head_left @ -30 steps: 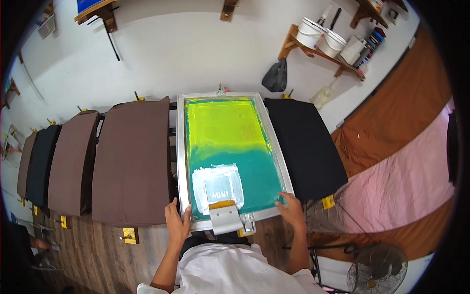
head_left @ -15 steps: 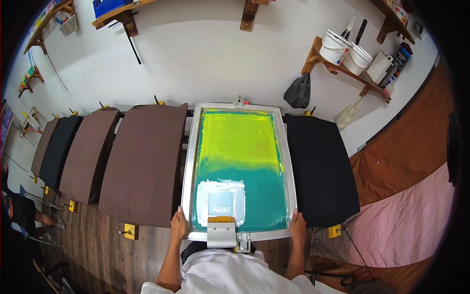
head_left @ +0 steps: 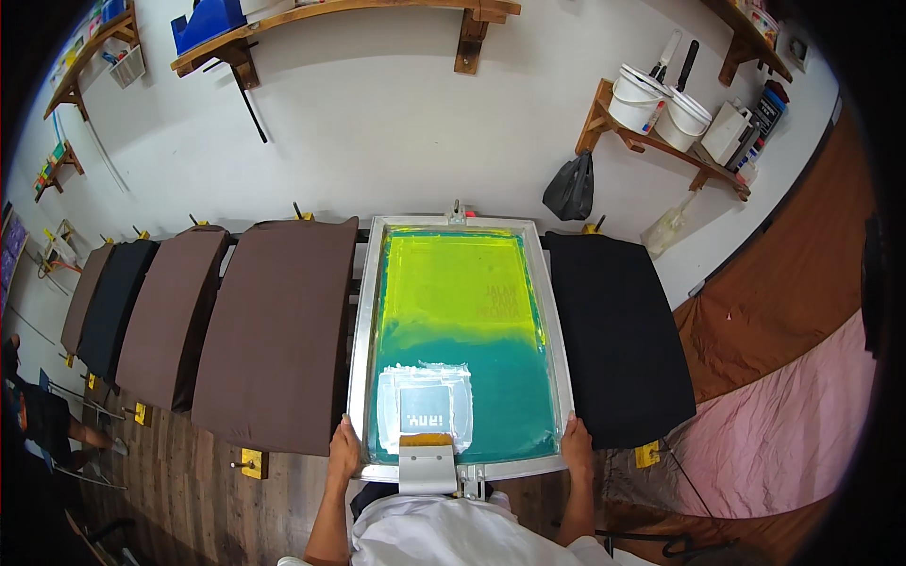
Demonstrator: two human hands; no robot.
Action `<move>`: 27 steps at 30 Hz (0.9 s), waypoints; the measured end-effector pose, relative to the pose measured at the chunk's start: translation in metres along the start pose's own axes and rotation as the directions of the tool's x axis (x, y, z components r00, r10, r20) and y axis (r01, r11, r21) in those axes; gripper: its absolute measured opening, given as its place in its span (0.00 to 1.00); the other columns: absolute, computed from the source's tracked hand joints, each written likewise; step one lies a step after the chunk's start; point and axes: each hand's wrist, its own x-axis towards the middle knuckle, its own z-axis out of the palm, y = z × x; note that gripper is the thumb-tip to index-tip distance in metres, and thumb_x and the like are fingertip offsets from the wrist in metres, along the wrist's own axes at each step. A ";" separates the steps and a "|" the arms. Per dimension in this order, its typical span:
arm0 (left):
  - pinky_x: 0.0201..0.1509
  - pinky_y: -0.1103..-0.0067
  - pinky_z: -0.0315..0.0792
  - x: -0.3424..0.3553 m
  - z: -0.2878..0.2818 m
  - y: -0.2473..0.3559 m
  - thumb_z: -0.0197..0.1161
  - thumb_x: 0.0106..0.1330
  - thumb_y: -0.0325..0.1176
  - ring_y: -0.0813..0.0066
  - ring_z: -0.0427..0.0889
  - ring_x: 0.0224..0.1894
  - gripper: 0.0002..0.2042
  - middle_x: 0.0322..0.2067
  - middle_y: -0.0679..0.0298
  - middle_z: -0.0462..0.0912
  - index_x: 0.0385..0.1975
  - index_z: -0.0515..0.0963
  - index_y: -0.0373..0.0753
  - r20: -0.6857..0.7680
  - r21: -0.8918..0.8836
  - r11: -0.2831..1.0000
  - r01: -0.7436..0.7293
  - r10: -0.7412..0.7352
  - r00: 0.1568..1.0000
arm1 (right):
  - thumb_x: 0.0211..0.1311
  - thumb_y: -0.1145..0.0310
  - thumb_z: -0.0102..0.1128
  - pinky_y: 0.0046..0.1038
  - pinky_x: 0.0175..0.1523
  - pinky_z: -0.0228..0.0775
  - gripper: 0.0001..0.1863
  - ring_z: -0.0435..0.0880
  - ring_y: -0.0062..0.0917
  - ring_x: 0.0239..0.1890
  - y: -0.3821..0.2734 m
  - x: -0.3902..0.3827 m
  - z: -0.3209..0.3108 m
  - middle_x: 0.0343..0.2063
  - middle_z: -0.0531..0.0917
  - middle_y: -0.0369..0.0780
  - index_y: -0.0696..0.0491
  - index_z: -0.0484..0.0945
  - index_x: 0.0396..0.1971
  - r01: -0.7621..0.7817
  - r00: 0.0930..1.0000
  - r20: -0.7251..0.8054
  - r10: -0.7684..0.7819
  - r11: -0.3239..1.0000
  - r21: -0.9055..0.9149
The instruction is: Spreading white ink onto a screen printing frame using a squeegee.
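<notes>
A silkscreen printing frame [head_left: 362, 387] with a silver metal rim lies in front of me. Its mesh [head_left: 500, 396] is teal, with yellow-green ink across the far half and a whitish patch around lettering at the near left. Near that patch, a squeegee [head_left: 427, 469] with a metal holder and ink-stained blade rests over the near rim. My left hand [head_left: 345, 447] grips the near left corner of the frame, thumb on top. At the near right corner, my right hand [head_left: 577, 441] is closed around the side rim. Fingers beneath the frame are hidden.
Brown shirt-covered boards [head_left: 278, 335] stand in a row on the left, with a black-covered board [head_left: 618, 340] on the right. Yellow clamps [head_left: 249, 463] stick out at their near ends. Wall shelves hold white buckets [head_left: 638, 97]. Another person's leg [head_left: 90, 435] shows at far left.
The whole scene sits slightly lower in the picture, as the view has tilted up. Both hands stay on the frame's near corners, and the squeegee keeps its place on the rim.
</notes>
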 end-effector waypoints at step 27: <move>0.40 0.55 0.66 0.024 -0.138 0.027 0.33 0.76 0.56 0.36 0.77 0.35 0.34 0.27 0.38 0.76 0.32 0.73 0.26 0.062 -0.083 0.983 -0.162 0.167 0.984 | 0.74 0.40 0.38 0.30 0.52 0.69 0.39 0.79 0.28 0.43 -0.087 -0.089 0.007 0.39 0.84 0.47 0.66 0.79 0.47 0.037 0.992 -0.128 0.019 0.906 0.422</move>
